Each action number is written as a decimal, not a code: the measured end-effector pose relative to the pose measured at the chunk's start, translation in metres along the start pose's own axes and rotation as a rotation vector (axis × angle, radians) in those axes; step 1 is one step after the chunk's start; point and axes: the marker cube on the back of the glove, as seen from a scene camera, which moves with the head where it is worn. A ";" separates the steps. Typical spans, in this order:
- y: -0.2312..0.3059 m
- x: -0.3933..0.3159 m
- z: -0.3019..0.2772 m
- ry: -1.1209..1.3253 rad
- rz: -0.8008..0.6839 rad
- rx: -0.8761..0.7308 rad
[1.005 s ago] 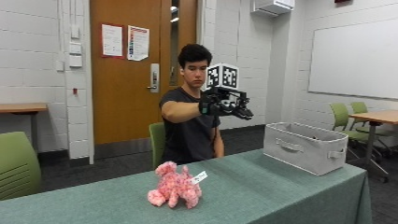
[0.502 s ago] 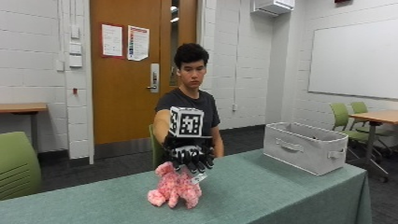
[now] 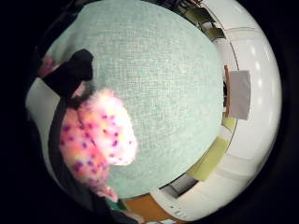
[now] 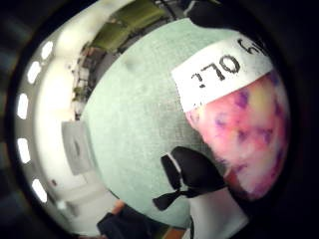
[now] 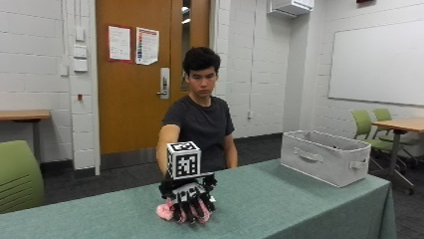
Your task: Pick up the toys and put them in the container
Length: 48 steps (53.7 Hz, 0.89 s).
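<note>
- We find the grip [image 5: 188, 201] clamped over the pink plush toy [image 5: 165, 211] on the table [image 5: 291, 199].
- We advise lifting straight up, then carrying to the container [image 5: 324, 157].

Green-clothed table [image 5: 298, 199] – pink plush toy [image 5: 165, 211], grey container [image 5: 324, 157]

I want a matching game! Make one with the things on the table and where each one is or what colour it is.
Things:
1. pink toy
2. grey container
3. gloved hand
4. tablecloth

Descriptions:
A. green, covering the table
B. on top of the toy
C. under the black glove
D. standing near the table's far end

Pairs: 1-C, 2-D, 3-B, 4-A
</note>
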 end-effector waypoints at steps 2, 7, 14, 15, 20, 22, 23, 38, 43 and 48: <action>0.001 0.000 0.000 -0.008 0.005 0.004; 0.001 0.002 0.000 -0.022 0.021 0.014; 0.005 0.000 -0.002 -0.016 0.048 0.012; 0.005 0.000 -0.003 -0.003 0.049 0.014; 0.007 -0.003 -0.007 0.069 0.030 0.019; 0.008 -0.005 -0.009 0.086 0.029 0.003; 0.007 -0.007 -0.010 0.089 0.033 -0.009; 0.015 -0.032 -0.024 0.100 0.026 -0.213; 0.017 -0.049 -0.042 0.071 0.024 -0.185; 0.020 -0.069 -0.065 0.056 0.009 -0.164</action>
